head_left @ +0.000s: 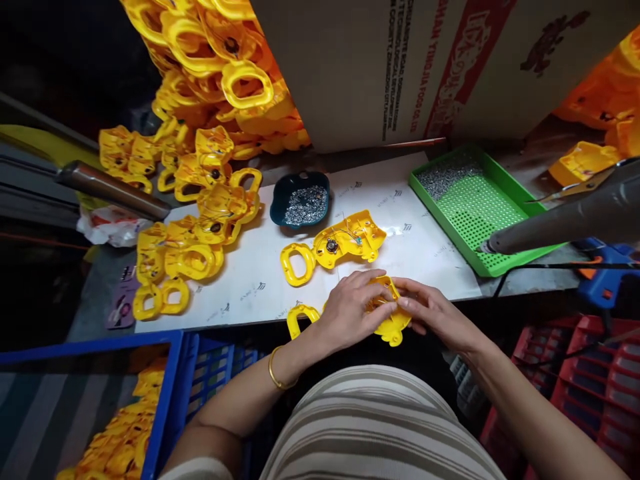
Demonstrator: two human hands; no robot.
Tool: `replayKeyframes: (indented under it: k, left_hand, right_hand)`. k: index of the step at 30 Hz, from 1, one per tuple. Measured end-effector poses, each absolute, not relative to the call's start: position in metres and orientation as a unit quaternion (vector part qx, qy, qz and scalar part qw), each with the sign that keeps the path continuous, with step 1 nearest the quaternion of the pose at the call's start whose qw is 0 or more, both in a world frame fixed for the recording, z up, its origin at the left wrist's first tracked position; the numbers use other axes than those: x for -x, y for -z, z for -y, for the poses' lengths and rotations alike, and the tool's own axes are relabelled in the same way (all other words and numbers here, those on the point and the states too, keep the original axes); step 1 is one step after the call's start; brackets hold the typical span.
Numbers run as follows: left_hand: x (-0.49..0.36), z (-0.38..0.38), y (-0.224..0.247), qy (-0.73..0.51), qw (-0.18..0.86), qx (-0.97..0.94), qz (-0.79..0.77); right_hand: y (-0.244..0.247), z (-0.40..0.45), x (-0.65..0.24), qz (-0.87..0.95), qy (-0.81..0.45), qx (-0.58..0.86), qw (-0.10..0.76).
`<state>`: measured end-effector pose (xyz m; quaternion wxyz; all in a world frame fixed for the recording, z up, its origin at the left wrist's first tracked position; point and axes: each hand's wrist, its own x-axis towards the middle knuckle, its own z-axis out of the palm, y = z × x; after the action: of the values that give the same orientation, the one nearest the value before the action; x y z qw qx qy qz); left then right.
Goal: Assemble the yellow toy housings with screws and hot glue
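A yellow plastic shell half [393, 330] with a looped handle is held at the table's front edge, its inner side up. My left hand [353, 307] lies across its middle, fingers bent in toward the inside and thumb at the near side; the palm covers much of the shell. Gripping the right end is my right hand [433, 310], with its thumb on top and fingers at the rim. Whether a small part sits between the fingertips I cannot tell. Just beyond, a second yellow shell half [350, 240] lies open side up, with a round black part and thin wires inside.
A dark bowl of small metal screws [305, 200] and a green perforated tray [473, 207] stand behind. Yellow shells [200, 227] are piled left. Metal-bodied tools [115, 190] jut in from both sides. Blue crate [173, 400] left, red crates [575, 373] right; a cardboard box [360, 80] stands behind.
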<state>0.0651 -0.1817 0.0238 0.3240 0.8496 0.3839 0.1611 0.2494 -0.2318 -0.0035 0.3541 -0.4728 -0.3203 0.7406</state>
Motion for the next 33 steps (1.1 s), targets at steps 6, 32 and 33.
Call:
replayKeyframes:
  k: [6, 32, 33]
  left_hand:
    - [-0.055, 0.160, -0.030, -0.165, 0.399, -0.852, -0.297]
    - [-0.037, 0.133, -0.005, -0.271, 0.083, -0.905, -0.316]
    - [-0.033, 0.134, -0.006, -0.280, 0.065, -0.898, -0.333]
  right_hand:
    - [-0.002, 0.231, -0.251, 0.363, -0.748, 0.460, 0.311]
    - [-0.036, 0.113, -0.239, 0.748, -0.139, 0.583, 0.286]
    - [-0.035, 0.097, -0.227, 0.772, -0.125, 0.572, 0.248]
